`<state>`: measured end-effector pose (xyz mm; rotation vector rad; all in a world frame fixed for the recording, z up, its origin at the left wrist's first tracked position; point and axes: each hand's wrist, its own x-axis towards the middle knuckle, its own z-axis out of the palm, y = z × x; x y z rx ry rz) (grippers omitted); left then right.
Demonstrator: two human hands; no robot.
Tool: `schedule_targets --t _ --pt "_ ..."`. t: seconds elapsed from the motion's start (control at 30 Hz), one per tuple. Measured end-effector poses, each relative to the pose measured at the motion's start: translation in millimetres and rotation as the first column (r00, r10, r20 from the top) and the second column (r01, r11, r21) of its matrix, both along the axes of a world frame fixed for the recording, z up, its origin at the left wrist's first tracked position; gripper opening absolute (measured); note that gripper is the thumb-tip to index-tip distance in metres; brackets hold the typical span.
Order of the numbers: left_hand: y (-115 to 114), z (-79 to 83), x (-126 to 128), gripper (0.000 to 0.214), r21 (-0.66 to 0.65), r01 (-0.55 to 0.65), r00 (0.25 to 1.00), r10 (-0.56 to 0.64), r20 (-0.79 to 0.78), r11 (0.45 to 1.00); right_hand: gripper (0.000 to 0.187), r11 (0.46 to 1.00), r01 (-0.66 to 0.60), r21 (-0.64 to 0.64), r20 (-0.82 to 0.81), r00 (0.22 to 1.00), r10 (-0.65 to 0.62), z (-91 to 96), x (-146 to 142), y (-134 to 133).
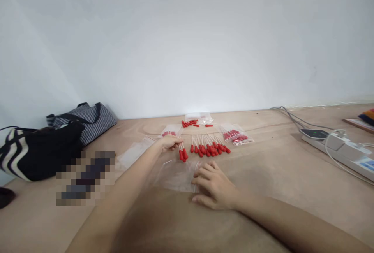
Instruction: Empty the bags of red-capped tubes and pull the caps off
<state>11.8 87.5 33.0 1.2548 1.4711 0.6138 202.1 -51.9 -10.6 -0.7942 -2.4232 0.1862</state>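
My left hand (170, 143) pinches a few droppers (182, 155) by their thin clear stems, their red bulbs pointing down toward me. My right hand (214, 186) lies with fingers spread over the right edge of a clear zip bag (178, 177), which is flat on the table. Just beyond the bag, a row of loose droppers (210, 150) is fanned out, red bulbs toward me. Short red bulbs (189, 123) lie farther back, beside more clear bags (198, 117).
Filled bags of red-bulbed pieces (238, 135) lie right of the row, another bag (169, 132) behind my left hand. Flat bags (134, 153) are to the left, near a black bag (52, 148) and a striped bag (96, 118). A power strip (339, 148) with cables stands right.
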Motion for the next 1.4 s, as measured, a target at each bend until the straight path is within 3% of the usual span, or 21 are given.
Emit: schedule_targets --t 0.07,0.3,0.67,0.83,1.0,1.03,1.1,1.13,1.17,1.3,1.4 --pt "13.9 -5.3 6.7 0.020 -0.046 0.012 0.993 -0.018 -0.114 0.999 0.034 0.997 -0.080 0.013 0.046 0.996 0.080 -3.0 -2.6 -2.0" --pt "39.6 -16.3 34.3 0.031 -0.091 0.061 0.931 -0.089 -0.353 0.994 0.032 0.995 -0.091 -0.041 0.095 0.991 0.095 -6.8 -3.5 0.8" --pt "37.9 -21.0 41.4 0.028 0.189 0.170 0.760 -0.007 -0.650 0.967 0.027 0.994 -0.087 -0.062 0.114 0.989 0.094 -5.6 -4.1 0.4" --pt "14.4 -16.5 33.2 0.012 0.363 0.252 0.698 0.092 -0.711 0.897 0.021 0.996 -0.053 -0.069 0.101 0.993 0.059 -6.5 -4.1 0.4" --pt "-44.1 -11.0 8.4 0.015 0.452 0.405 0.715 0.033 -0.698 0.794 0.016 0.996 0.049 -0.070 0.064 0.997 -0.044 -8.4 -4.7 1.9" --pt "-57.8 -11.2 1.8 0.015 0.462 0.452 0.722 -0.009 -0.692 0.763 0.015 0.996 0.054 -0.074 0.058 0.997 -0.049 -8.6 -4.7 2.1" --pt "-81.4 -14.2 -11.5 0.017 0.509 0.606 0.720 -0.151 -0.677 0.611 0.014 0.995 0.049 -0.085 0.052 0.998 -0.045 -8.8 -4.5 2.3" --pt "-90.1 -16.9 -17.7 0.022 0.523 0.609 0.726 -0.156 -0.669 0.596 0.013 0.995 0.045 -0.091 0.049 0.998 -0.040 -8.7 -4.4 2.2" --pt "-96.3 -20.3 -23.3 0.026 0.540 0.568 0.746 -0.112 -0.656 0.620 0.013 0.994 0.042 -0.096 0.048 0.998 -0.038 -8.6 -4.2 2.1" --pt "-101.7 -33.6 -35.8 0.030 0.517 0.272 0.810 0.096 -0.578 0.812 0.013 0.993 0.042 -0.106 0.051 0.998 -0.037 -8.1 -3.7 1.9" --pt "-99.1 -36.2 -37.2 0.021 0.414 0.196 0.877 0.030 -0.480 0.889 0.013 0.994 0.029 -0.104 0.045 0.999 -0.024 -8.0 -3.5 2.0"
